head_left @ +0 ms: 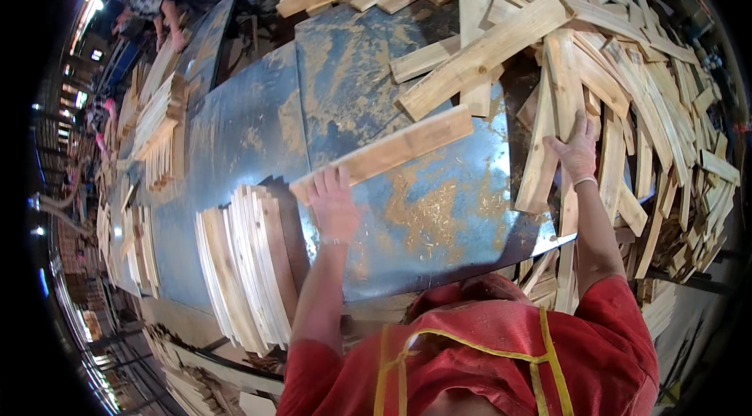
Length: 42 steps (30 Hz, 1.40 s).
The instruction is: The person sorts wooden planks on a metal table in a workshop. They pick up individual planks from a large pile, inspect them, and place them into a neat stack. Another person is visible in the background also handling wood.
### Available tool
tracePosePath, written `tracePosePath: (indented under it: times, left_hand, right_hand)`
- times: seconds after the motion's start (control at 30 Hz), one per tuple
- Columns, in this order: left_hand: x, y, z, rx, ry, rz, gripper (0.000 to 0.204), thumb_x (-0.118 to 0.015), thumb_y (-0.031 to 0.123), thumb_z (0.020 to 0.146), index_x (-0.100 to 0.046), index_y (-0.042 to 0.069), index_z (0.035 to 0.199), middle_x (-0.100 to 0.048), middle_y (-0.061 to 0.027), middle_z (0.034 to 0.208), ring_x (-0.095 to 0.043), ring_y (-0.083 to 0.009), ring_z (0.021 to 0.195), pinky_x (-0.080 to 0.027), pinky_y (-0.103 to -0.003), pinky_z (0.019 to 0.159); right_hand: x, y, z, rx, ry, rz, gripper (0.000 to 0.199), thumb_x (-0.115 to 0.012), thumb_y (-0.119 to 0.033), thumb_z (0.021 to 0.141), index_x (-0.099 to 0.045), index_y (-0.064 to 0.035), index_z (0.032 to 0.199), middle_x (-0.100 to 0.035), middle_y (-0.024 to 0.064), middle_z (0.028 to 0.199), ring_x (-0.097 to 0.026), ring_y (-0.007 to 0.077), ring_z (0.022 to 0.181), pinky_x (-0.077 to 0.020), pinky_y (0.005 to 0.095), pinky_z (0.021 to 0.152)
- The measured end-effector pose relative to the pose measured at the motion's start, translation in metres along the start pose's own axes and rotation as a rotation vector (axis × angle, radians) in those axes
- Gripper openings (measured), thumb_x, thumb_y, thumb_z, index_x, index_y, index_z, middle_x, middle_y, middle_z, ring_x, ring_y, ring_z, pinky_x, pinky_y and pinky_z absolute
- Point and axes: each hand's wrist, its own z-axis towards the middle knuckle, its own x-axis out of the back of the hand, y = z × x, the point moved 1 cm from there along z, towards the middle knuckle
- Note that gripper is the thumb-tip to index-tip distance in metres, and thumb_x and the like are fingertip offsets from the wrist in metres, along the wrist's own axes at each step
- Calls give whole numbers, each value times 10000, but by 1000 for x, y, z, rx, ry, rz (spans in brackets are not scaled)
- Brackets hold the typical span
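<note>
Fingers of the left hand (333,204) curl over the near end of a pale wooden slat (388,151), gripping it where the board's lower left corner meets the palm; from that grip the slat runs up and to the right across the blue-grey metal table (243,134), its far end lying clear of the hand and close to the jumble of boards beyond. Just left of this hand, touching the table's near part, stands a tight stack of slats on edge (247,267), fanned slightly and leaning together. Sawdust (427,216) is smeared in yellow patches over the metal between the two arms. The right hand (578,151) reaches well out to the other side, its palm pressed flat and fingers spread on a slat in the big loose heap of boards (627,79), which spills over the table's right edge; whether it actually clasps that piece I cannot tell, it looks laid on rather than closed around. Both forearms come out of short red sleeves (619,322), above an apron with yellow trim. Farther along the table on the left, more bundles of slats (160,130) lie in rows, and another person (160,9) bends over the far end.
</note>
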Motion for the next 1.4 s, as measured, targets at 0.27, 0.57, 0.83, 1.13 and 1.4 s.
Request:
tracePosePath:
  times: [0.27, 0.57, 0.83, 1.13, 1.4]
  left_hand:
    - [-33, -71, 7, 106, -365, -149, 946, -855, 520, 738, -505, 117, 1520, -618, -135, 1369, -572, -317, 1326, -403, -491, 1134]
    - [-45, -99, -267, 381, -760, -1739, 633, -811, 327, 875, -628, -69, 1334, -698, -150, 1244, -643, -208, 1098, -514, -354, 970]
    - [17, -125, -323, 577, -430, -967, 663, -799, 384, 873, -603, -35, 1349, -672, -120, 1188, -630, -275, 1156, -516, -414, 996]
    - [-20, -146, -312, 651, -229, -257, 855, -780, 397, 860, -471, 9, 1556, -484, -218, 1589, -431, -415, 1491, -355, -556, 1215]
    - [31, -48, -210, 271, -79, -540, 653, -849, 283, 744, -624, 46, 1309, -646, -187, 1276, -612, -401, 1202, -526, -517, 965]
  right_hand:
    - [21, -105, -132, -152, -469, 1339, 1066, -804, -203, 824, -214, -83, 1704, -491, 156, 1421, -593, 268, 1141, -517, 372, 997]
    - [-29, -243, -280, -349, -977, 1989, 670, -736, -71, 882, -473, -116, 1496, -584, 39, 1060, -614, 181, 908, -572, 319, 801]
    - [-31, -432, -359, 431, -1516, 654, 816, -637, -441, 975, -420, 94, 1552, -673, 294, 1354, -664, 369, 1243, -509, 437, 1092]
    - [6, -479, -244, 1010, -1136, 518, 956, -745, -484, 861, -403, -4, 1614, -498, 259, 1605, -502, 377, 1474, -378, 426, 1241]
    - [-23, -244, 107, 1116, -111, -520, 1152, -922, -407, 709, -327, -151, 1662, -692, 181, 1331, -726, 360, 1124, -590, 460, 920]
